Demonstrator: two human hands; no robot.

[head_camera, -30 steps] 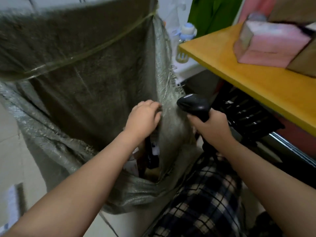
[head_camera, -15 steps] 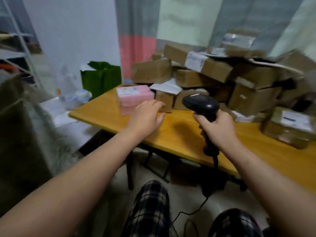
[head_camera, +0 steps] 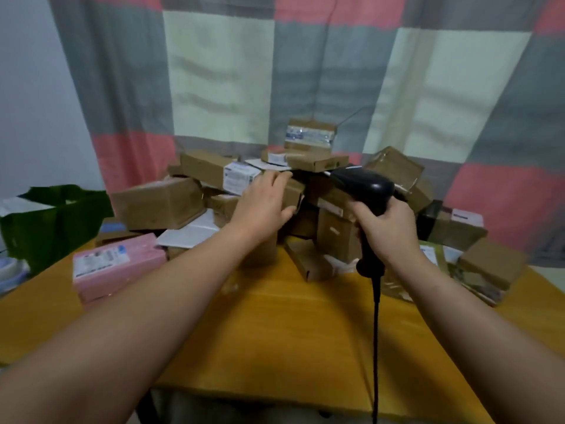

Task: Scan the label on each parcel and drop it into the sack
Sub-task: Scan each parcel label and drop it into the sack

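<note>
Left hand [head_camera: 263,205] — fingers over, thumb under the small brown parcel [head_camera: 294,193] mid-pile; scanner [head_camera: 365,185] gripped in right hand [head_camera: 385,229], just right of it.

Brown cardboard parcels [head_camera: 159,206]: about twenty, heaped, too overlapped for an exact count
Pink parcel [head_camera: 119,266]: one
Scanner [head_camera: 368,186]: one
Green bag [head_camera: 52,223]: one
Checked curtain [head_camera: 305,71]: one
</note>
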